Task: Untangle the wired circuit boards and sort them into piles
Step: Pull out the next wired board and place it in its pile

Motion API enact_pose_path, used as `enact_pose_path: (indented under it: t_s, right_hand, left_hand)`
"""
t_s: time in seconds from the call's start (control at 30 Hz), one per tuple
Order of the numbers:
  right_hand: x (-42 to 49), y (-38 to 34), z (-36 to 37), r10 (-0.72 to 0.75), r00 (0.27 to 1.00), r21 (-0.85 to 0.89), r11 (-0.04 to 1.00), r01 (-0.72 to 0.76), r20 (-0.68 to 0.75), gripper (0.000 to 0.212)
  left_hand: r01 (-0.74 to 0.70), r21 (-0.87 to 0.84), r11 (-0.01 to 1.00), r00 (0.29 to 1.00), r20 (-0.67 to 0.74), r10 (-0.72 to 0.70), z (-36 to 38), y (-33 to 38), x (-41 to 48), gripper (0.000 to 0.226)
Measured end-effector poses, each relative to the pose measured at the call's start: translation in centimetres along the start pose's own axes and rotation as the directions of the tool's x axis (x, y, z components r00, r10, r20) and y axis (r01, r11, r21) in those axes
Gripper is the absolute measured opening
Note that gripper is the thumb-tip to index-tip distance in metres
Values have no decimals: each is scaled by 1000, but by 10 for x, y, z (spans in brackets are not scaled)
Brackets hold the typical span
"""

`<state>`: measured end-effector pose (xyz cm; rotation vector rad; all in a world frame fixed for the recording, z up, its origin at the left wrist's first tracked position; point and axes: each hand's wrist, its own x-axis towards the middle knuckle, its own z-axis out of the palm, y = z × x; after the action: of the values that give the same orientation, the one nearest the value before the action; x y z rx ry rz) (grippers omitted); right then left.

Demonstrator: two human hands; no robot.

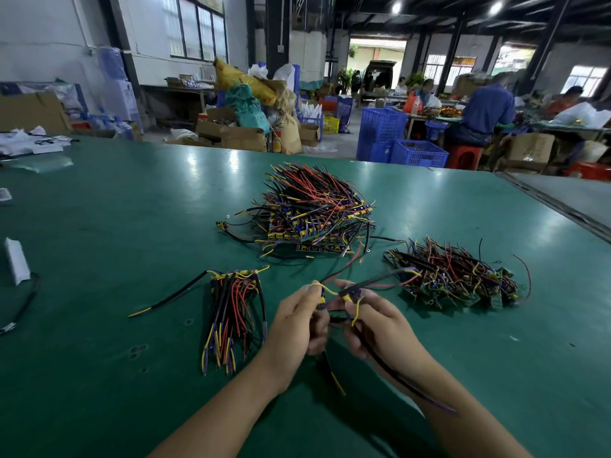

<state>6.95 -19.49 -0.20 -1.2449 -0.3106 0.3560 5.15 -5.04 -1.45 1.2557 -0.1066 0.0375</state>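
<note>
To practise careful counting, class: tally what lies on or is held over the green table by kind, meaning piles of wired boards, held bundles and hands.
Piles of wired boards: 3 (far pile, right pile, left pile)
Held wired bundle: 1
Hands: 2 (left hand, right hand)
Total: 6

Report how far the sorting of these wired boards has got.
Done: a small neat bundle lies on the left, wires straight. In hand: the left hand and right hand pinch wired boards joined by a yellow wire. Left: the big heap and the right pile look tangled, so most remains.
</note>
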Motion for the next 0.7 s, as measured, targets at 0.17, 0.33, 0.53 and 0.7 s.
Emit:
enact_pose_path:
  t_s: [0.17,0.33,0.53,0.7]
  right_hand:
    - [3,1,2,41,989,121,992,-24,-141,46]
    - [6,-4,-3,122,986,520,853,-46,-113,39]
    - [3,-6,-3,62,994,411,911,-21,-85,67]
    - [3,-1,1,17,987,189,982,13,-159,48]
  left_hand:
    - [-78,-36,996,996,-55,76,-1,-3,0,24]
    - [-100,-267,959,963,-269,26,-10,9,4,23]
    - [-118,-262,958,933,-359,17,-13,15,4,26]
    - [-61,-180,982,945,-328,-1,-9,11,3,23]
